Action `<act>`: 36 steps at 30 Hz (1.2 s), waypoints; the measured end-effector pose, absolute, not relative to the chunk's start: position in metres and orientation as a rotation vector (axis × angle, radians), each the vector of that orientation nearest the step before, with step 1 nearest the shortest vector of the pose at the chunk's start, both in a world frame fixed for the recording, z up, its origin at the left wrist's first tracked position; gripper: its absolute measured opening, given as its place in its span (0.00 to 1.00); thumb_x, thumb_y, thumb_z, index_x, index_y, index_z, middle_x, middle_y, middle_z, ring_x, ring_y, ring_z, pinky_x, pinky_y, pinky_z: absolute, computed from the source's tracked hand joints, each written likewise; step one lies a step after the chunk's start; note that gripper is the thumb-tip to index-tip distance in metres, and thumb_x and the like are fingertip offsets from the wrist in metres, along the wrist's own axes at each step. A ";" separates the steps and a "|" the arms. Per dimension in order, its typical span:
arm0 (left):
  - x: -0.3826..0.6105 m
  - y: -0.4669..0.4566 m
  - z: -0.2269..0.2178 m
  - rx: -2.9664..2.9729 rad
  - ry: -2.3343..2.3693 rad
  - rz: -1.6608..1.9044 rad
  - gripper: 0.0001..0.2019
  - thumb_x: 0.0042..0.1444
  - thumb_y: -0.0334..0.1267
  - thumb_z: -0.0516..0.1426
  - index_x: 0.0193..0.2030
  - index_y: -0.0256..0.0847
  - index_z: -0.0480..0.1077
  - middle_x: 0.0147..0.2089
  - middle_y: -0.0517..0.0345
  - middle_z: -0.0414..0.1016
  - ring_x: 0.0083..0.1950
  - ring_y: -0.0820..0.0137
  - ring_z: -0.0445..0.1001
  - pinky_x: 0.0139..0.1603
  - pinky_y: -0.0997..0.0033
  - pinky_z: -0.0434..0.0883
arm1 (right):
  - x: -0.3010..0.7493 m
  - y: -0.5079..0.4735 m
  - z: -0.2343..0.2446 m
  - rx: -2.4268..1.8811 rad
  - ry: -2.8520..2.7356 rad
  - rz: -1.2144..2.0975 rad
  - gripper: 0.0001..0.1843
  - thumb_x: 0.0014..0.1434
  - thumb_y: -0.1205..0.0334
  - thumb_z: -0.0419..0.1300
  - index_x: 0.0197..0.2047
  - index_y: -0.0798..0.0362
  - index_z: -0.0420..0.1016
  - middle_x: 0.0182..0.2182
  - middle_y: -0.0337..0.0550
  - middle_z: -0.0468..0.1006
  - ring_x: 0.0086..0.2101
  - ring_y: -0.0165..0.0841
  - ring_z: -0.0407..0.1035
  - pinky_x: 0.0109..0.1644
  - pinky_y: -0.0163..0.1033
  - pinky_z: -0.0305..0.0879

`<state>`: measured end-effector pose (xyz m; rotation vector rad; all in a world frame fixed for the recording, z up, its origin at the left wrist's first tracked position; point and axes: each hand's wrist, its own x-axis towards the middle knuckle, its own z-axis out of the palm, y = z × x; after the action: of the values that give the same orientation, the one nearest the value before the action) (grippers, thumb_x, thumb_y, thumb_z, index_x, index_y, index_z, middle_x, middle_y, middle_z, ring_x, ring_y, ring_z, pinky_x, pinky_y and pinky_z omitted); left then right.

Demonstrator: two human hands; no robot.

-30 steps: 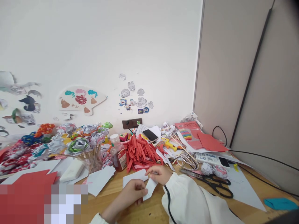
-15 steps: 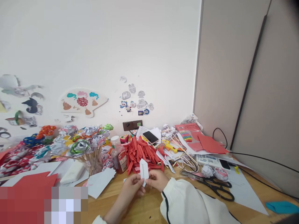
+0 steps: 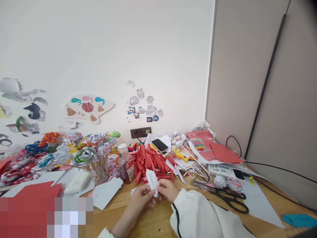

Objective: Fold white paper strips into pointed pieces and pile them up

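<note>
Both my hands hold a small folded white paper piece (image 3: 152, 179) upright just above the wooden table (image 3: 148, 221). My left hand (image 3: 141, 199) pinches its lower left side, fingers closed. On the paper's right edge, my right hand (image 3: 168, 189), in a white sleeve, is closed too. Just behind the paper lies a heap of folded red paper strips (image 3: 151, 162). A flat white sheet (image 3: 135, 190) lies under my hands.
Paper flowers on sticks (image 3: 86, 152) and a red-labelled bottle (image 3: 125, 163) stand at the left. Black scissors (image 3: 230, 196), a yellow glue gun (image 3: 180, 154), a phone (image 3: 159, 144), red sheets (image 3: 223, 150) and black cables (image 3: 272, 165) lie to the right. A white paper sheet (image 3: 106, 191) lies left.
I lifted the white paper off the table and stood it upright between both hands. Since half a second ago it has tilted slightly to the left.
</note>
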<state>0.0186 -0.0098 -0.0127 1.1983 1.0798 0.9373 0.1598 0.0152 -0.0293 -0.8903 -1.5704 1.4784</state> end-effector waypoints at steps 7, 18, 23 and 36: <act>0.021 -0.014 -0.006 1.077 1.063 1.030 0.16 0.32 0.45 0.62 0.21 0.35 0.64 0.17 0.60 0.72 0.20 0.75 0.69 0.22 0.78 0.65 | 0.160 0.015 -0.029 -0.842 -1.541 1.531 0.23 0.37 0.44 0.58 0.25 0.56 0.60 0.16 0.33 0.65 0.15 0.22 0.59 0.20 0.30 0.56; 0.024 -0.013 -0.008 1.052 1.127 1.058 0.17 0.29 0.47 0.62 0.18 0.36 0.62 0.16 0.59 0.72 0.20 0.73 0.70 0.24 0.76 0.66 | 0.157 0.019 -0.038 -0.832 -1.525 1.375 0.21 0.39 0.46 0.58 0.21 0.57 0.60 0.16 0.34 0.66 0.17 0.24 0.61 0.21 0.31 0.58; 0.024 -0.015 -0.004 1.113 1.127 1.027 0.16 0.32 0.47 0.61 0.20 0.36 0.63 0.17 0.59 0.72 0.20 0.73 0.70 0.23 0.76 0.66 | 0.156 0.018 -0.036 -0.816 -1.474 1.421 0.21 0.38 0.46 0.58 0.21 0.56 0.58 0.14 0.33 0.65 0.15 0.23 0.59 0.19 0.30 0.56; 0.027 -0.016 -0.006 1.182 1.112 1.069 0.15 0.37 0.47 0.58 0.20 0.37 0.62 0.15 0.61 0.71 0.17 0.74 0.68 0.21 0.75 0.64 | 0.155 0.013 -0.030 -0.783 -1.435 1.492 0.20 0.41 0.46 0.56 0.21 0.56 0.57 0.14 0.34 0.66 0.13 0.23 0.59 0.17 0.29 0.54</act>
<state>0.0274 -0.0162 -0.0059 1.1825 1.1124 1.0693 0.1545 0.0128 -0.0297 -0.7834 -1.4350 1.4919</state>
